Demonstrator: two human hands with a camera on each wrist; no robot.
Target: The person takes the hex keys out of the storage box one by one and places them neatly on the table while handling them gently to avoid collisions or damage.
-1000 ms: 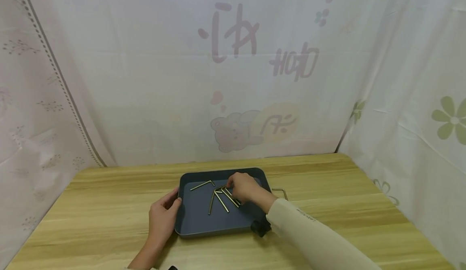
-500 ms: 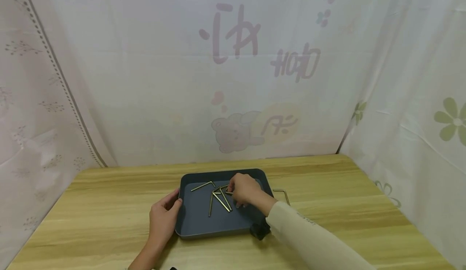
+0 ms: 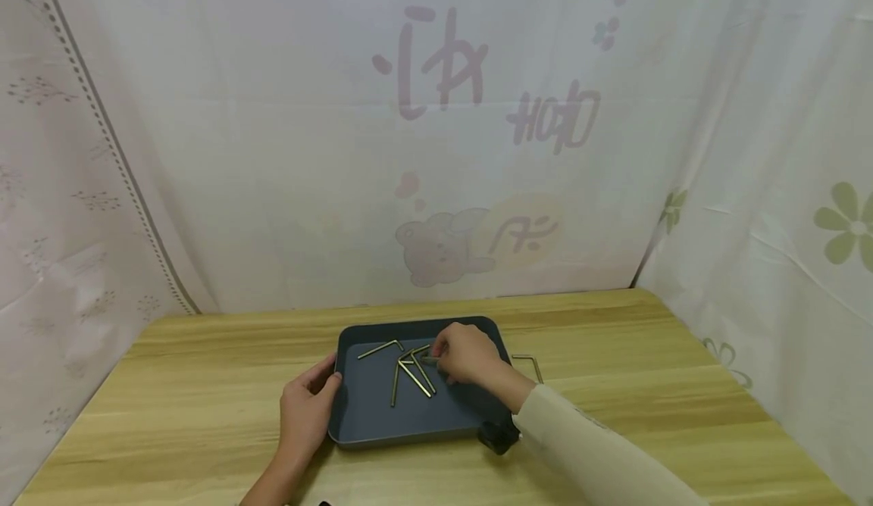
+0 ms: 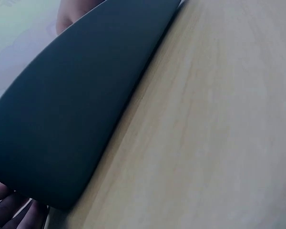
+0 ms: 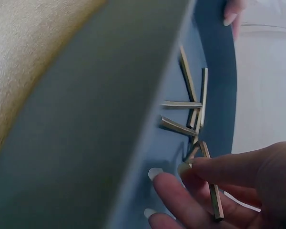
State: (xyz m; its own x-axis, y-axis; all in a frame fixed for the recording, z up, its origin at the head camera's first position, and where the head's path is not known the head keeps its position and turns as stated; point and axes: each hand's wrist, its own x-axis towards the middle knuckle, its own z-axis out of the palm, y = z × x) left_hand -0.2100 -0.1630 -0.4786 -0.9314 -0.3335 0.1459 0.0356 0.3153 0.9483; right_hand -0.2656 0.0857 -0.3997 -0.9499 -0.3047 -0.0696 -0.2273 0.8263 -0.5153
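My left hand (image 3: 307, 407) grips the left side of a dark blue-grey tray (image 3: 382, 426), its thumb over the rim and its fingers outside. In the left wrist view, the tray's outer wall (image 4: 76, 95) hides most of that hand. Inside the tray, my right hand (image 3: 467, 354) pinches a brass-coloured hex key (image 5: 215, 200) between thumb and fingers, the long arm passing behind the thumb. Just left of these fingers, several similar hex keys (image 3: 414, 379) lie overlapping on the tray floor. Another hex key (image 3: 375, 350) rests apart near the tray's back left.
On the wooden table (image 3: 648, 400), one hex key (image 3: 537, 370) lies just right of the tray, partly behind my right forearm. A black device (image 3: 498, 436) is worn at my right wrist. Patterned curtains (image 3: 307, 150) hang behind the table and at both sides.
My right hand has drawn one hex key away from the pile and lifted slightly to the right. The remaining keys have shifted a little. My left hand keeps its place on the tray.
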